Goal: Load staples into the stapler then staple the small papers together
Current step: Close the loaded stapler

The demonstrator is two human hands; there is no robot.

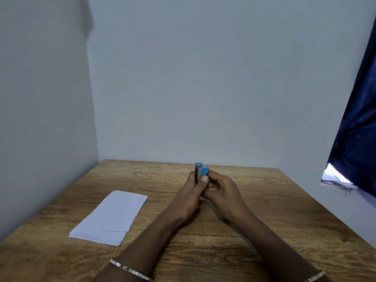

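Note:
A small blue stapler (pixel 200 170) is held upright above the middle of the wooden table (pixel 274 210), its blue top parts and a metal channel sticking out above my fingers. My left hand (pixel 188 197) wraps its left side, thumb pressed near the top. My right hand (pixel 220 191) grips it from the right. The stapler's lower body is hidden inside both hands, and I cannot see any staples. A stack of small white papers (pixel 110 217) lies flat on the table to the left, apart from my hands.
Grey walls close the table off at the back and left. A dark blue curtain (pixel 358 127) hangs at the right, with crumpled white paper (pixel 336 177) below it beyond the table's right edge. Bangles sit on both wrists.

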